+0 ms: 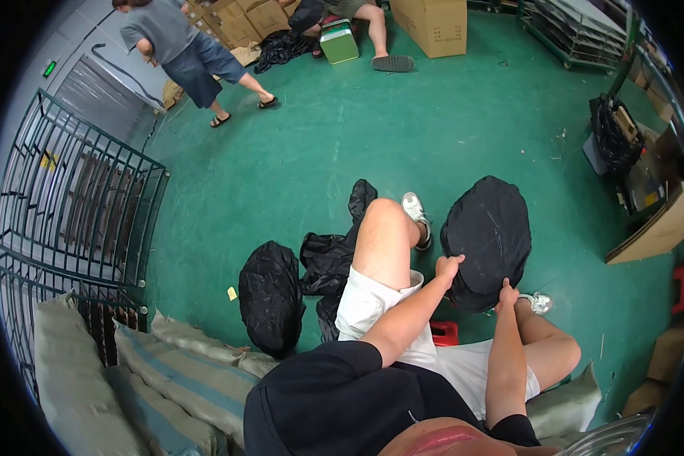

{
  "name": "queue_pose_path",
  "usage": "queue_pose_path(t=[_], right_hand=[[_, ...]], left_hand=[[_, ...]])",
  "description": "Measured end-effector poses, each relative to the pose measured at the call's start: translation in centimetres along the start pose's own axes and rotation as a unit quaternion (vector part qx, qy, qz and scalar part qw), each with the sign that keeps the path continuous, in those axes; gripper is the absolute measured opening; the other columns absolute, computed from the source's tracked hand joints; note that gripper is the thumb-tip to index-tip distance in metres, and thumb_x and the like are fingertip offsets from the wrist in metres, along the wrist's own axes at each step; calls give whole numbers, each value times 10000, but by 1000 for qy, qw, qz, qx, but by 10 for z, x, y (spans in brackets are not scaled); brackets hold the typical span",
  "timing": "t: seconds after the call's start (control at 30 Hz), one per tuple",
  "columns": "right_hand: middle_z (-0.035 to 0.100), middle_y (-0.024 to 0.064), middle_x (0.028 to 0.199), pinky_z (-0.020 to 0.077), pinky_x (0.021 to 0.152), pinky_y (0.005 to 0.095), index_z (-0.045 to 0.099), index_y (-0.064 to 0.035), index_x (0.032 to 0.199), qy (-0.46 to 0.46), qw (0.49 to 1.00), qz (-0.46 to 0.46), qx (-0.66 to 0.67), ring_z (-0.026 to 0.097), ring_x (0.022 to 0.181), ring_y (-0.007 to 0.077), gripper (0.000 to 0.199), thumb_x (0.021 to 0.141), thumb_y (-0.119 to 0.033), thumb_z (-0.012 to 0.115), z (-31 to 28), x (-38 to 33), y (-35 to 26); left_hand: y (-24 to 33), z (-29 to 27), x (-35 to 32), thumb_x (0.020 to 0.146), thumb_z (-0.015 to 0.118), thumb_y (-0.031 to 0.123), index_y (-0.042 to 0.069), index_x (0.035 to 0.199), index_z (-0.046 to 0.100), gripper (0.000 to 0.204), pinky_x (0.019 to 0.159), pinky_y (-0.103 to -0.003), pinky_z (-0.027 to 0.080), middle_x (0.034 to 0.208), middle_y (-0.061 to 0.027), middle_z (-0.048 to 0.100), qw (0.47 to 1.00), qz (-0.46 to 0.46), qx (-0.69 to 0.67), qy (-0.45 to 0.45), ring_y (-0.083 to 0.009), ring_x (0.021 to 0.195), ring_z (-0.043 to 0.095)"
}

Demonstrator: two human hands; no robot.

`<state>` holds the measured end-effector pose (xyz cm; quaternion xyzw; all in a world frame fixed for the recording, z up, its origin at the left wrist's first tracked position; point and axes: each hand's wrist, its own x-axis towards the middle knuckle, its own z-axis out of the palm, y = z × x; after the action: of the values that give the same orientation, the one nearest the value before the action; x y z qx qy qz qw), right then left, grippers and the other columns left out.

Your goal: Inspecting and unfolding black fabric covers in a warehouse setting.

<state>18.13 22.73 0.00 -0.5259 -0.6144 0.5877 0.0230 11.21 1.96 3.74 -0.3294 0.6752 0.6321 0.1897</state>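
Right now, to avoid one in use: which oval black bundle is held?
The right bundle, in the left hand and right hand; the left bundle lies on the floor, untouched.

Shows plain black on oval bag (488, 235) | plain black on crumpled bundle (271, 300) | green on floor (311, 152) | white on shorts (376, 306) | black on shirt (323, 395) | beige with blue stripes on sack (178, 371) | dark green on wire cage (68, 263) | light and darker green on tin (338, 47) | brown on carton (439, 29)

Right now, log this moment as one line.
left hand: gripping large black oval soft bundle, lower-left edge | right hand: gripping its lower-right edge | wrinkled black oval bundle: on glossy green floor, person's left
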Motion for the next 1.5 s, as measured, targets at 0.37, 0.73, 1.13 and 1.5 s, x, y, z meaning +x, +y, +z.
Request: queue_pose_path(t=[0.37,0.73,1.13,1.5], right_hand=[[503,215,1363,446,1010,488,419,99,1349,-138,949,136,249,566,1159,346,598,890,-203,654,-15,-5,-6],[520,227,1334,466,1000,472,411,142,1332,-112,973,135,148,569,1156,367,840,738,-270,839,-12,-18,-19],[561,220,1280,500,937,523,467,113,1304,-133,978,105,121,599,1086,365,649,838,-238,752,-7,-6,-5],[510,197,1364,455,1025,472,396,85,1370,-158,979,97,88,560,1172,349,691,891,-322,684,-14,-19,-15]], left_hand=[[-33,12,18,720,796,221,-177,1174,540,656,918,-389,470,1181,-249,620,967,-83,-223,-85,-308,1067,618],[-22,6,7,715,800,329,-164,1057,616,628,850,-407,493,1057,-292,660,1000,-14,-5,-5,-358,1004,659],[126,-48,-123,853,669,233,-51,1242,524,504,1024,-369,407,1311,-196,544,932,156,-198,-259,-291,1259,493],[-47,-410,31,819,733,344,8,1297,492,632,921,-357,449,1203,-131,614,951,22,-229,204,-237,1086,594]])
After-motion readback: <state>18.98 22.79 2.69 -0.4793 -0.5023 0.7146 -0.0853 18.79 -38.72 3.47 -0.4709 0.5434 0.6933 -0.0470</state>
